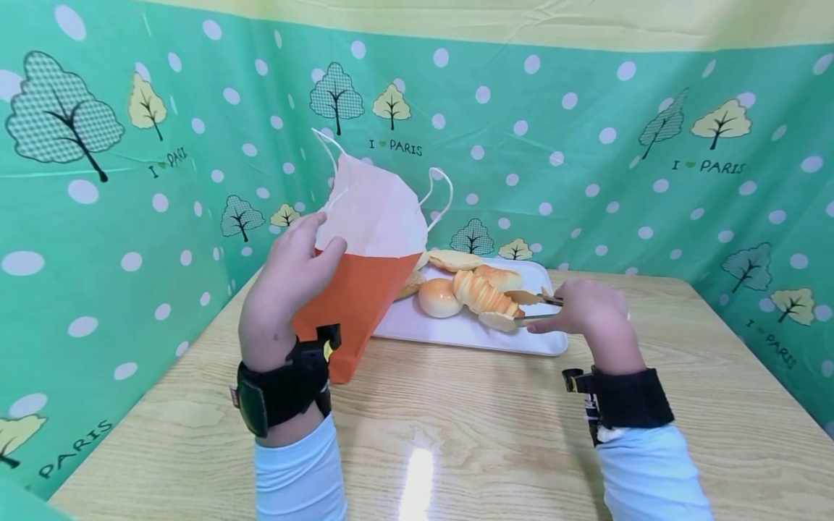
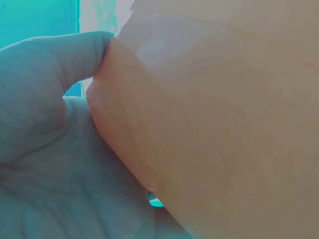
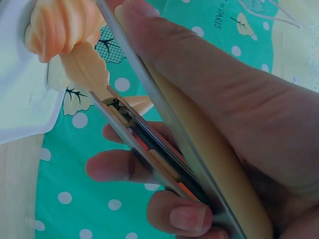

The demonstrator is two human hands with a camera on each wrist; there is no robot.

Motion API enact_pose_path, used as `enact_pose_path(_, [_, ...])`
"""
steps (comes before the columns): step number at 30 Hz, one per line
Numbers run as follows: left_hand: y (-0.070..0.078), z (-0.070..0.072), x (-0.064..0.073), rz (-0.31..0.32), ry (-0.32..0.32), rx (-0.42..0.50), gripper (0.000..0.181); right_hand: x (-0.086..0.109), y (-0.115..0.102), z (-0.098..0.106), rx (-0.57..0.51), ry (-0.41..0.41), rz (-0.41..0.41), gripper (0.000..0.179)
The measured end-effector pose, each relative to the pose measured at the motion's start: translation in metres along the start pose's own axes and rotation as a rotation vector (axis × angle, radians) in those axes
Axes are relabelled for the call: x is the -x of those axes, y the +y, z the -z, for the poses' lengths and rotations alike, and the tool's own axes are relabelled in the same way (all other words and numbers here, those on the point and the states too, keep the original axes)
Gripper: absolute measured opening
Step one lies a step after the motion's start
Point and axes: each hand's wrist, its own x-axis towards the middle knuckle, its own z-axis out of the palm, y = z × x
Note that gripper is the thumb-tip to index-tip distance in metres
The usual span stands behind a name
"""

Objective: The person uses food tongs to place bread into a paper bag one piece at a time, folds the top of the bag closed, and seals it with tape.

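My left hand (image 1: 289, 271) holds the side of an orange and white paper bag (image 1: 358, 289) with white string handles, which stands tilted. In the left wrist view the thumb lies along the edge of the bag (image 2: 209, 124), while the fingers are mostly hidden behind it. A pair of metal tongs (image 1: 539, 319) with tan tips is gripped in my right hand (image 1: 589, 307). Between the tong tips is a striped croissant (image 1: 483, 295) at the right part of the tray; whether it touches the tray I cannot tell. The right wrist view shows the croissant (image 3: 62, 25) at the tips.
Behind and beside the bag lies a white tray (image 1: 417, 329) carrying a round bun (image 1: 440, 298), a flat oval bread (image 1: 455, 260), a golden roll (image 1: 499, 278) and other bread partly hidden by the bag. A green dotted cloth (image 1: 554, 181) surrounds the wooden table (image 1: 495, 420).
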Motion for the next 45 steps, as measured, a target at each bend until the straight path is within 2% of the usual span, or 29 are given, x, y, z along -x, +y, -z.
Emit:
enact_pose_path(5, [0.000,0.001,0.000,0.008,-0.007,0.001,0.059,0.002,0.003,0.003,-0.018,0.017,0.026,0.096])
enact_pose_path(12, [0.000,0.001,-0.002,0.001,-0.007,-0.003,0.059,0.009,0.006,0.009,-0.073,0.084,0.075,0.077])
enact_pose_path(15, [-0.001,0.001,-0.002,0.006,-0.009,-0.001,0.059,0.013,0.005,0.012,-0.089,0.110,0.060,0.085])
enact_pose_path(19, [-0.001,0.001,-0.002,0.010,-0.011,0.002,0.059,0.017,0.002,0.015,-0.105,0.148,0.028,0.105])
enact_pose_path(24, [-0.001,0.001,-0.001,0.012,-0.013,0.001,0.060,0.020,-0.002,0.018,-0.120,0.208,0.007,0.116])
enact_pose_path(30, [0.000,0.002,-0.001,0.014,-0.021,0.006,0.061,0.024,-0.007,0.024,-0.159,0.267,-0.007,0.114])
enact_pose_path(45, [0.003,0.002,0.001,0.002,-0.044,-0.002,0.063,0.041,-0.014,0.034,-0.265,0.476,-0.036,0.096])
